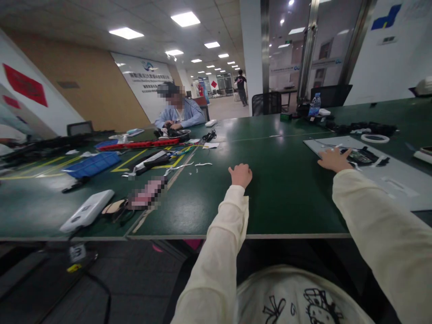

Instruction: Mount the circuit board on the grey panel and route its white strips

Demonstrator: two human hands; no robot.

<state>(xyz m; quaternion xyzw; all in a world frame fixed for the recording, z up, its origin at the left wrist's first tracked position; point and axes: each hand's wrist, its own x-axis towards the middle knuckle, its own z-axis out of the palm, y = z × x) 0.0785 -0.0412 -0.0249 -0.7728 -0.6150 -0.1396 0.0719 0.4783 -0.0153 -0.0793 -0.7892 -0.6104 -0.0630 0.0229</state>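
My left hand (240, 174) rests on the bare green tabletop (280, 198) in front of me. Its fingers are curled in and its thumb juts left; no object shows in it. To the right, my right hand (334, 159) has its fingers spread over a white board (405, 180). Just beyond those fingers lies a flat black device with an exposed circuit board (362, 156), with white strips beside it. Whether a fingertip touches this device I cannot tell. A thin dark cable runs along the board behind the hand.
A roll of white tape (375, 138), black cables (374, 128) and a water bottle (315, 105) stand at the back right. To the left are a blue tray (92, 164), a white power bank (87, 210) and a blurred pink item (148, 192). Another person (180, 110) sits across the table.
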